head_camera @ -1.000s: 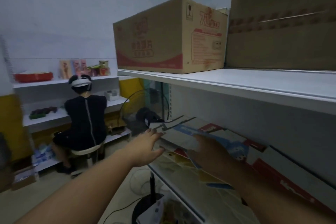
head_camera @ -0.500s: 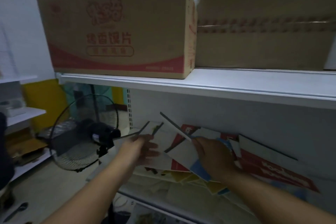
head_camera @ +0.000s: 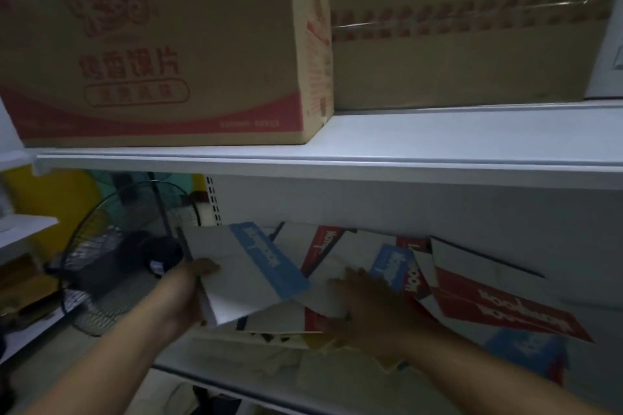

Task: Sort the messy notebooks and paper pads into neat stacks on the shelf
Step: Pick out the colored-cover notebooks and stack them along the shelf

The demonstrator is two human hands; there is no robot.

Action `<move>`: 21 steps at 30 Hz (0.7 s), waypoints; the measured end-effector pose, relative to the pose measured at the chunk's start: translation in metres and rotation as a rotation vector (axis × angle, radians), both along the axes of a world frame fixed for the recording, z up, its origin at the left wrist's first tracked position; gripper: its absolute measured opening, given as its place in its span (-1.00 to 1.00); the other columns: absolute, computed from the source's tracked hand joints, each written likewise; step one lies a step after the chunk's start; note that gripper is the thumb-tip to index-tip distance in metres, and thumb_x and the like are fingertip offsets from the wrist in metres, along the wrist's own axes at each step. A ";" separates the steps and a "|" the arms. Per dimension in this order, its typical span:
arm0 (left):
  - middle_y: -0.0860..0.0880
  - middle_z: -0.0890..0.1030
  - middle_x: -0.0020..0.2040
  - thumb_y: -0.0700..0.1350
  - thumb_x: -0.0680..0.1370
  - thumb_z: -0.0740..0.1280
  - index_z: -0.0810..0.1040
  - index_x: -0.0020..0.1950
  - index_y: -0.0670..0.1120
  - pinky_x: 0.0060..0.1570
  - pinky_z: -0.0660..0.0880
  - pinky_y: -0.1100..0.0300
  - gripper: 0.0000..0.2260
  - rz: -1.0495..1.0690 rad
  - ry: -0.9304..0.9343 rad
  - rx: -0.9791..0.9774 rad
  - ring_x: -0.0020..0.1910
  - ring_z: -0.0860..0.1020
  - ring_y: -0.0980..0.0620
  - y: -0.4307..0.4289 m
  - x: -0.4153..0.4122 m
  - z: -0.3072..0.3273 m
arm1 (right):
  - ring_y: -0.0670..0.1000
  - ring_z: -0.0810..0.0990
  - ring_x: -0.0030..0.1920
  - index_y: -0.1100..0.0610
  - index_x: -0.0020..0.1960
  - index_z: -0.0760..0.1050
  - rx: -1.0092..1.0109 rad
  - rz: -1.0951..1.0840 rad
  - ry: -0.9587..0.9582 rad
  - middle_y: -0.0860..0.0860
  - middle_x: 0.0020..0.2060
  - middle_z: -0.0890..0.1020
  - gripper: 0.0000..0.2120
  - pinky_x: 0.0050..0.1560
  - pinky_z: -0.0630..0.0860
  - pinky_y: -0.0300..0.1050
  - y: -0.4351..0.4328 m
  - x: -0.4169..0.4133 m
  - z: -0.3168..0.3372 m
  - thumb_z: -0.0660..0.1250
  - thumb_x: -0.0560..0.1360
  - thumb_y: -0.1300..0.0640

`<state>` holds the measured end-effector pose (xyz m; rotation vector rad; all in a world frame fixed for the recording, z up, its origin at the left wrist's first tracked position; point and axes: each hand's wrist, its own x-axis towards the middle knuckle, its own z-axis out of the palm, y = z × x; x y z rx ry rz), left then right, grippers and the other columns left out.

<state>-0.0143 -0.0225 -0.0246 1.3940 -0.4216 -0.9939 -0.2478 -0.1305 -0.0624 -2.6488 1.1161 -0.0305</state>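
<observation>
A messy heap of notebooks and paper pads [head_camera: 340, 259] lies on the white lower shelf [head_camera: 215, 371], under the upper board. My left hand [head_camera: 188, 293] grips the left edge of a white notebook with a blue band [head_camera: 246, 273], lifted and tilted above the heap. My right hand [head_camera: 371, 303] rests palm down on the pads in the middle, fingers spread toward a blue-labelled pad [head_camera: 391, 266]. A red-and-white pad [head_camera: 499, 307] slants at the right. The lower pads are partly hidden by my arms.
Two cardboard boxes stand on the upper shelf [head_camera: 404, 148]: a printed red one [head_camera: 161, 44] at left, a plain taped one [head_camera: 465, 30] at right. A black standing fan [head_camera: 124, 263] is close to the shelf's left end. More white shelving [head_camera: 20, 229] lies far left.
The view has closed in on the shelf. My left hand has pulled the blue-banded notebook up and left out of the heap. My right hand has dropped flat onto the middle pads.
</observation>
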 end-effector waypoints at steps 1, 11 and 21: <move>-0.27 0.56 0.06 -0.24 0.57 0.21 0.47 0.16 -0.16 -0.12 0.48 -0.11 -0.81 -0.042 -0.017 0.046 0.00 0.54 -0.29 0.005 0.004 0.001 | 0.11 0.05 0.50 0.04 0.48 0.16 0.012 0.027 -0.039 0.05 0.48 0.17 -0.42 0.50 0.01 0.07 -0.002 -0.002 0.000 0.14 0.55 -0.19; -0.25 0.68 -0.18 -0.04 0.54 0.30 0.59 0.07 -0.21 -0.02 0.52 -0.06 -0.74 -0.120 -0.072 0.076 -0.19 0.64 -0.24 -0.005 0.022 0.000 | 0.00 0.66 0.02 0.10 0.19 0.56 -0.568 0.137 -0.665 0.00 0.08 0.67 -0.65 -0.10 0.63 -0.13 0.008 0.007 0.010 0.33 0.40 0.15; -0.21 0.62 -0.21 -0.23 0.55 0.24 0.57 0.02 -0.16 -0.23 0.47 0.04 -0.87 -0.201 -0.004 -0.044 -0.21 0.55 -0.19 -0.017 0.056 -0.024 | -0.28 0.02 0.45 -0.22 0.41 0.24 -0.047 0.043 -0.585 -0.41 0.38 0.07 -0.55 0.44 0.05 -0.35 0.013 0.073 -0.005 0.21 0.54 -0.16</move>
